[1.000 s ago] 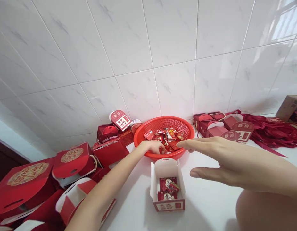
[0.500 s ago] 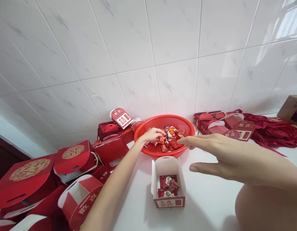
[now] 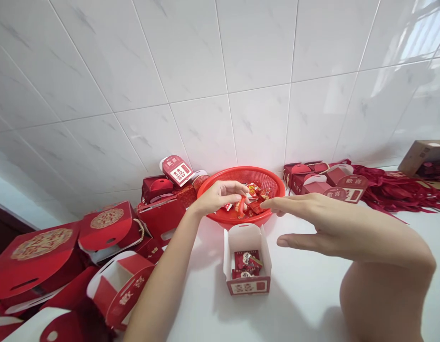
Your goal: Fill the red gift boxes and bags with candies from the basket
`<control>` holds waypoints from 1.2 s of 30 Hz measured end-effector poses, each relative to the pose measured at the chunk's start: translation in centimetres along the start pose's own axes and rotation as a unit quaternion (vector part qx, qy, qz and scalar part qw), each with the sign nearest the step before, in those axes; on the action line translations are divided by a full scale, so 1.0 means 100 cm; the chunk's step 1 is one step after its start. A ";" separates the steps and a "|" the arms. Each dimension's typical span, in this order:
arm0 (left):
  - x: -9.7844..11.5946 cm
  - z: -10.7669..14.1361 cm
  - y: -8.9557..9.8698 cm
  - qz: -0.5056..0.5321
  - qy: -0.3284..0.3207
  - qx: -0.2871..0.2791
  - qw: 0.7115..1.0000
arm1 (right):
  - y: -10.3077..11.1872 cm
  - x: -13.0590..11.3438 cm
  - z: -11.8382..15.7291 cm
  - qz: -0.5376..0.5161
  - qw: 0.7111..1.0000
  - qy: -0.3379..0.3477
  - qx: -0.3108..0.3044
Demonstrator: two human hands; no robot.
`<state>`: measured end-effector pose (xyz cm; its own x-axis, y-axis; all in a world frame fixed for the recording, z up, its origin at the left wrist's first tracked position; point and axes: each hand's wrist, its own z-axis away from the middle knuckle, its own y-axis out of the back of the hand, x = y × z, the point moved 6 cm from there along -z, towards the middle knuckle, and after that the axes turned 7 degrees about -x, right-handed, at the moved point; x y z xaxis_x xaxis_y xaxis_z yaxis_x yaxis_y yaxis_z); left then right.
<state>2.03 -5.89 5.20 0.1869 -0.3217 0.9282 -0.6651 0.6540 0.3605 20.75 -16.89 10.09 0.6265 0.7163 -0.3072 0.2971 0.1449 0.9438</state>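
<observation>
My left hand (image 3: 223, 195) is over the near side of a red plastic basket (image 3: 220, 176), its fingers closed on a red-wrapped candy (image 3: 241, 207). More wrapped candies (image 3: 256, 192) lie inside the basket. My right hand (image 3: 305, 216) hovers open to the right of the basket, thumb apart from the fingers, holding nothing. Between my arms an open gift box (image 3: 248, 287) stands on the white table, white inside and red outside. Dark red candy packets (image 3: 247, 260) lie in it.
Many red gift boxes (image 3: 109, 228) crowd the left side, some open. More red boxes (image 3: 312, 178) sit against the tiled wall (image 3: 258, 123) at right, with dark red ribbons (image 3: 387, 190) and a cardboard box (image 3: 422, 156) beyond them.
My left hand has lifted out of the candies and come nearer, now with a red-wrapped candy in its fingers. My right hand stays open in nearly the same place.
</observation>
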 end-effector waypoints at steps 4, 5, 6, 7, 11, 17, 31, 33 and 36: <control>0.034 0.031 -0.029 -0.094 0.025 -0.099 0.990 | -0.002 -0.005 -0.004 -0.005 1.000 -0.010 -0.024; 0.039 0.036 -0.031 -0.131 0.028 -0.095 0.986 | -0.003 -0.005 -0.005 -0.002 1.000 -0.013 -0.027; 0.042 0.040 -0.031 -0.168 0.031 -0.086 0.982 | -0.004 -0.006 -0.006 0.001 0.999 -0.015 -0.029; 0.043 0.044 -0.031 -0.204 0.036 -0.078 0.975 | -0.005 -0.007 -0.007 0.004 0.999 -0.016 -0.030; 0.038 0.057 -0.030 -0.306 0.071 -0.065 0.947 | -0.008 -0.010 -0.011 0.003 0.999 -0.015 -0.036; 0.035 0.072 -0.032 -0.298 0.075 -0.101 0.946 | -0.019 -0.015 -0.020 -0.003 0.995 -0.028 -0.098; 0.013 0.059 -0.045 -0.405 0.122 -0.071 0.903 | -0.075 -0.019 -0.051 -0.090 0.970 -0.017 -0.226; 0.010 0.058 -0.048 -0.411 0.133 -0.071 0.899 | -0.078 -0.018 -0.041 -0.134 0.970 -0.006 -0.204; 0.010 0.057 -0.054 -0.435 0.143 -0.068 0.886 | -0.082 -0.015 -0.028 -0.199 0.969 -0.003 -0.146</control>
<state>1.69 -13.62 3.64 0.7752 -0.5704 0.2715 -0.0898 0.3259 0.9411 15.39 -17.28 3.16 0.5087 0.5595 -0.6544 0.2998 0.5974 0.7438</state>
